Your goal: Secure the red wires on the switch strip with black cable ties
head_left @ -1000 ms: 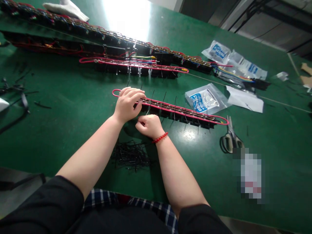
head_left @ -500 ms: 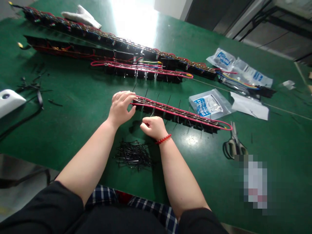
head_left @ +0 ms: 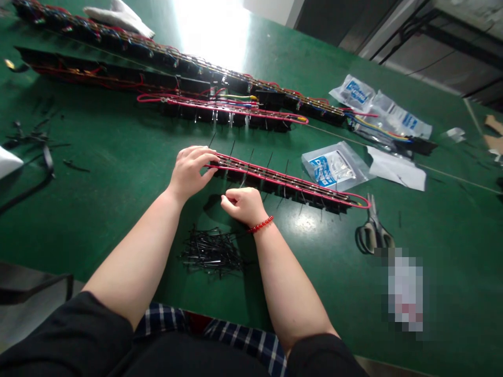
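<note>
A long black strip (head_left: 275,178) edged with red wire lies slantwise on the green table. Thin black cable ties stick up and out along it. My left hand (head_left: 191,170) is closed around its left end, fingers on top and thumb on the near side. Just in front of the strip, my right hand (head_left: 245,205) is a fist. A thin tie tail runs from the strip to this fist; the part inside the fingers is hidden. Below my hands lies a pile of loose black cable ties (head_left: 212,251).
Scissors (head_left: 373,233) lie past the strip's right end. Clear bags (head_left: 334,166) and white paper (head_left: 396,167) are at the right. Another red-edged strip (head_left: 228,111) and longer wired strips (head_left: 129,44) stretch across the back. Black scraps (head_left: 39,141) lie at the left.
The whole view has shifted slightly, so things sit a little further left. Both hands keep nearly the same pose at the strip.
</note>
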{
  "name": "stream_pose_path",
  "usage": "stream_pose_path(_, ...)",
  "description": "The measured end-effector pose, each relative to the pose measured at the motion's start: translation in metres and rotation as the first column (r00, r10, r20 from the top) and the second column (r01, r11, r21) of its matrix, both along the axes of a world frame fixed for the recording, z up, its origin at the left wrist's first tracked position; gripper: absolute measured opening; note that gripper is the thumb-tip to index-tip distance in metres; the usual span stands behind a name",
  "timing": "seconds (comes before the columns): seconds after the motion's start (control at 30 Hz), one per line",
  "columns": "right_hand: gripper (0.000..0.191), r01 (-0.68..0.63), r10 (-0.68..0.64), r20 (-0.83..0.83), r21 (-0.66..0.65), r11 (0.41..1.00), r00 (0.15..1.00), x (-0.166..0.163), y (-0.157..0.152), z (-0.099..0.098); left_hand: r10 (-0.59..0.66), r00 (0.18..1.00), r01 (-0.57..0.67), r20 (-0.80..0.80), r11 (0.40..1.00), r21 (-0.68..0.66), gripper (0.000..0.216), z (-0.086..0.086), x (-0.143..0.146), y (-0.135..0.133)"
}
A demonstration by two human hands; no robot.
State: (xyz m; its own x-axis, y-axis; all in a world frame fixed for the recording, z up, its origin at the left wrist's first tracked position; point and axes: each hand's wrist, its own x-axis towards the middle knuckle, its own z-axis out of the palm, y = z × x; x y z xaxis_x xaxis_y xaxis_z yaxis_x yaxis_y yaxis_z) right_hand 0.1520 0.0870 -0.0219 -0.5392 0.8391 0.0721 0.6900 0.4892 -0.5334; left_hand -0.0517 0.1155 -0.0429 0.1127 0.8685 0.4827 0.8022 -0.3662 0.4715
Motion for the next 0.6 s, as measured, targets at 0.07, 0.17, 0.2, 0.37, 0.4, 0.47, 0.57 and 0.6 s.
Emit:
stream_pose_path(0.07,0.039,0.005,-0.005,-0.01,-0.003,1.0,1.0,0.0001,-0.0003,-0.0009,-0.01,1.0,0.01,0.004,1.0,0.002,0.016,0.0,-0.0004,0.0014)
stream_pose_path(0.17,0.039,0.005,-0.006,-0.041,-0.024,1.0,0.999,0.0005,-0.0003,-0.0017,-0.018,1.0,0.018,-0.003,1.0,-0.003,0.014,0.0012,-0.0009,0.0026)
stream_pose_path(0.2,0.038,-0.003,0.0,-0.064,-0.038,0.999,0.998,0.0006,-0.0001,-0.0018,-0.02,1.0,0.02,-0.007,1.0,-0.007,0.013,0.0017,-0.001,0.0028)
stream_pose_path(0.37,0.017,-0.143,0.107,-0.264,-0.119,0.983,0.958,-0.0004,0.0015,-0.0019,-0.028,1.0,0.028,-0.002,1.0,-0.014,0.013,0.0036,-0.0016,0.0034)
stream_pose_path(0.4,0.014,-0.173,0.13,-0.295,-0.125,0.977,0.946,-0.0008,0.0017,-0.0022,-0.027,1.0,0.027,0.005,1.0,-0.013,0.013,0.0036,-0.0017,0.0035)
stream_pose_path(0.47,0.008,-0.214,0.162,-0.326,-0.131,0.968,0.932,-0.0015,0.0022,-0.0029,-0.026,1.0,0.026,0.015,1.0,-0.008,0.013,0.0036,-0.0017,0.0036)
stream_pose_path(0.57,0.004,-0.218,0.168,-0.316,-0.129,0.967,0.934,-0.0018,0.0025,-0.0041,-0.031,0.999,0.031,0.019,1.0,0.006,0.013,0.0039,-0.0015,0.0034)
stream_pose_path(0.6,0.004,-0.213,0.165,-0.314,-0.125,0.969,0.935,-0.0018,0.0026,-0.0045,-0.032,0.999,0.032,0.018,0.999,0.008,0.013,0.004,-0.0014,0.0033)
